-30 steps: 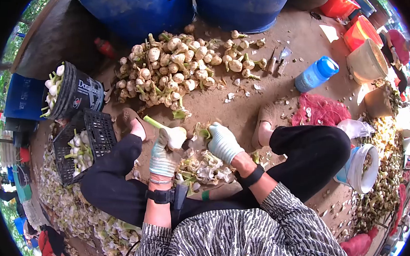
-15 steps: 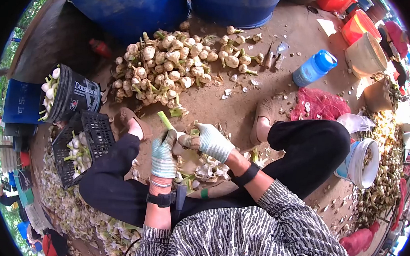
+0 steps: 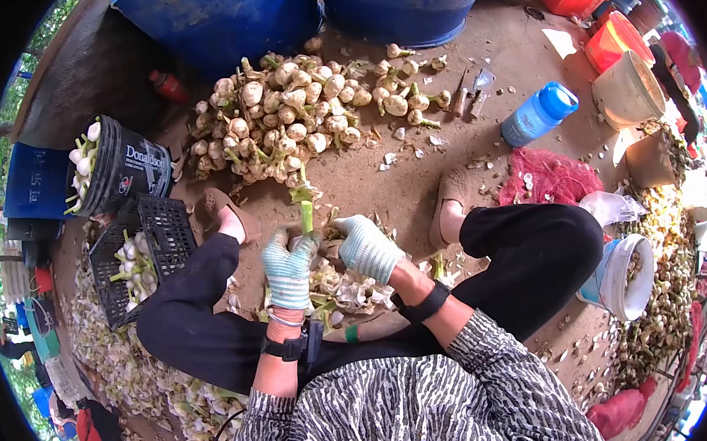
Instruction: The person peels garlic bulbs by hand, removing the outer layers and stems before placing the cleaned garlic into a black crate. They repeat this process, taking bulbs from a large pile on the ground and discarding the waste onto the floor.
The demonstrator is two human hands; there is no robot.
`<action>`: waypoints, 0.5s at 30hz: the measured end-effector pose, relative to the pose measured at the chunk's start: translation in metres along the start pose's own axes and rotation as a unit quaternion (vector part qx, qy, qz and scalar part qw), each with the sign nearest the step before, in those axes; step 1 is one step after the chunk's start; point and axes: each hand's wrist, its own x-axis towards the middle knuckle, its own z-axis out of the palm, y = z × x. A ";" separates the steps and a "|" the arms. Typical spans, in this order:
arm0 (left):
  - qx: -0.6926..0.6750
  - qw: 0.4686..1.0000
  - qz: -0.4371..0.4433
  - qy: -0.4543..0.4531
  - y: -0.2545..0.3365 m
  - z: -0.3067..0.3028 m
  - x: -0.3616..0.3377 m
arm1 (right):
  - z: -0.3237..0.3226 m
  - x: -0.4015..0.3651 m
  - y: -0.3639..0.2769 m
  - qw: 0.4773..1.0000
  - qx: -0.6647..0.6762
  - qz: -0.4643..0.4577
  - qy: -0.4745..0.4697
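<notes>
My left hand (image 3: 287, 271), in a striped knit glove, is closed around a garlic bulb whose cut green stem (image 3: 306, 215) sticks up past the fingers. Most of the bulb is hidden by the glove. Close beside it on the right, my right hand (image 3: 370, 249) wears a matching glove, its fingers curled in; what they hold, if anything, is hidden. Below both hands lies a heap of papery garlic peelings (image 3: 357, 291). Ahead of them is a large pile of unpeeled garlic bulbs (image 3: 283, 109) with short stems.
On my left stand a black bucket (image 3: 132, 168) and a black crate (image 3: 168, 228), both with cleaned garlic. Blue tubs (image 3: 220, 14) stand behind the pile. To the right are a blue bottle (image 3: 540, 115), red netting (image 3: 549, 178) and a white bucket (image 3: 630, 281).
The garlic stem has swung from leaning left to nearly upright in my left hand. My right hand has turned slightly, its fingers still curled near the left hand.
</notes>
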 end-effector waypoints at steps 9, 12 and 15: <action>-0.148 0.981 -0.120 -0.035 0.009 -0.010 0.001 | 0.015 0.002 0.014 0.999 0.018 -0.011 0.045; -0.190 0.975 -0.112 -0.023 0.018 -0.007 0.005 | 0.016 0.001 0.012 0.990 0.138 0.023 0.032; -0.135 0.987 -0.083 -0.004 0.012 -0.009 0.009 | 0.015 -0.004 0.005 0.962 0.270 0.047 0.006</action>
